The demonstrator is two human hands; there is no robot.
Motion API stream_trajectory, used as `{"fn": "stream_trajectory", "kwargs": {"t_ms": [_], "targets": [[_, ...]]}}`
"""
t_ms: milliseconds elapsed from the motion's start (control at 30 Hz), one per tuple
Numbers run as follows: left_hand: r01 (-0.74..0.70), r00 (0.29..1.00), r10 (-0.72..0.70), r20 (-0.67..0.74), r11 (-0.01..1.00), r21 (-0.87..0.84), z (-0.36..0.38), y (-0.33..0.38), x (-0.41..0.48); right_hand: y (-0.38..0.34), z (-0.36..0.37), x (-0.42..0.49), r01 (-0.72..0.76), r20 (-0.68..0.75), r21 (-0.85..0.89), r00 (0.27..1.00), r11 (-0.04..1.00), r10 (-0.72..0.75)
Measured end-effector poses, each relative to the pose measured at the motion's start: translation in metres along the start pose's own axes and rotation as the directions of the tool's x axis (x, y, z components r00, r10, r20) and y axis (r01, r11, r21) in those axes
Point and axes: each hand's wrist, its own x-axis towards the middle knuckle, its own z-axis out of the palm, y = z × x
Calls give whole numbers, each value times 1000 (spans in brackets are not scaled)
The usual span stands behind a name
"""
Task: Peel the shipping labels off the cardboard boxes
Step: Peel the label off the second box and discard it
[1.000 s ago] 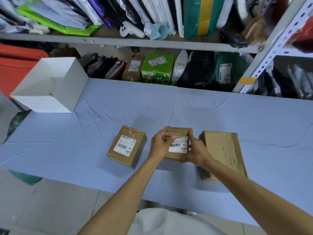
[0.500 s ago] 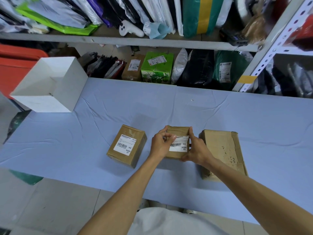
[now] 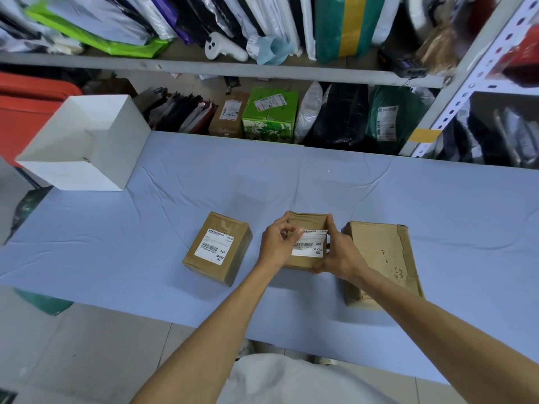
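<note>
Three cardboard boxes sit on the blue table [image 3: 145,243]. The middle box [image 3: 307,221] carries a white shipping label [image 3: 310,246]. My left hand [image 3: 277,243] pinches the label's upper left corner, which lifts off the cardboard. My right hand [image 3: 339,255] grips the box's right side, thumb on the near corner and fingers over the far edge. The left box [image 3: 218,247] bears its own flat label [image 3: 214,247]. The larger right box [image 3: 382,258] shows no label on top.
An open white box [image 3: 84,144] stands at the table's far left. Shelves [image 3: 262,71] behind the table hold parcels, bags and a green carton [image 3: 269,115]. A red bin [image 3: 26,106] sits at the far left. The table's near edge runs just before my body.
The label's upper left part has come further away from the middle box under my left fingers. Both hands stay at the box, and the other boxes have not moved.
</note>
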Motion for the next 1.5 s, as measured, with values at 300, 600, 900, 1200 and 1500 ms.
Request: {"fn": "stream_trajectory", "kwargs": {"t_ms": [300,600,900,1200,1500], "targets": [[40,999,-40,-3,997,-64,-2,-3,0,-3,3,-9,49,-61,28,997,998,-47],[30,999,-32,-31,996,-85,-1,-1,1,-7,-1,-8,53,-41,31,998,998,-51],[39,999,-41,-24,993,-109,-2,0,1,-7,1,-6,49,-45,39,998,998,-47],[61,998,-64,-19,985,-159,-2,3,0,-8,0,-5,55,-31,25,998,998,-55],[63,998,-66,-16,987,-150,-3,2,1,-8,3,-3,37,-30,37,999,999,-36]]}}
